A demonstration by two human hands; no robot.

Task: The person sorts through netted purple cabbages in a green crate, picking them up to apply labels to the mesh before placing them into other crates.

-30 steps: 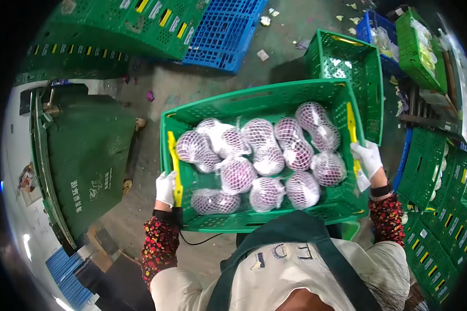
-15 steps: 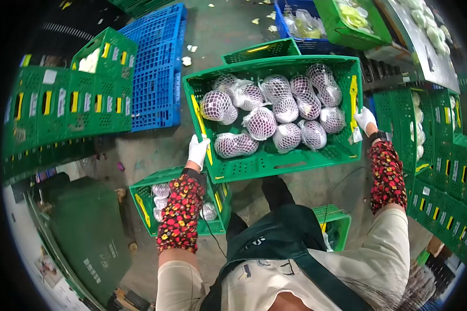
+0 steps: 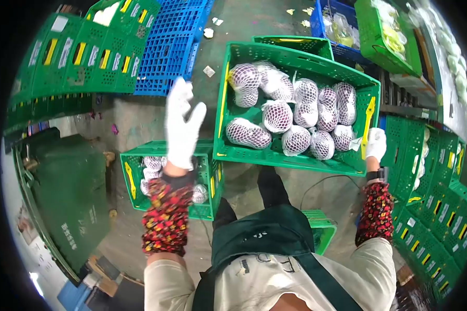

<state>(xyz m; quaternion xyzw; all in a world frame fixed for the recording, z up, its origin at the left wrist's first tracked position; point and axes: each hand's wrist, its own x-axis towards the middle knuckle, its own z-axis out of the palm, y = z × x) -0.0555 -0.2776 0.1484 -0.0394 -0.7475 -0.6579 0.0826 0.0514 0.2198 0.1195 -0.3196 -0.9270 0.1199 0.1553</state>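
Note:
A green plastic crate (image 3: 296,161) stands before me, holding several bundles of round purple produce (image 3: 277,116) in white foam nets. My right hand (image 3: 376,144), in a white glove, is closed on the crate's right end beside the yellow handle strip (image 3: 369,116). A small white tag hangs near it inside the crate. My left hand (image 3: 182,124), also white-gloved and slightly blurred, is raised off the crate's left end. Its thumb and fingers are apart with nothing in them. Below it, a smaller green crate (image 3: 131,181) contains more netted produce (image 3: 200,194), partly hidden by my forearm.
Stacked green crates (image 3: 83,72) line the left, next to a blue pallet (image 3: 163,46). More crates (image 3: 430,207) stand at right. A blue crate (image 3: 337,49) and a light green crate (image 3: 368,44) are behind. A dark green bin (image 3: 67,192) sits lower left.
My left hand has let go of the crate's left end and moved up and away to the left. The crate appears further right in view. My right hand stays on its right end.

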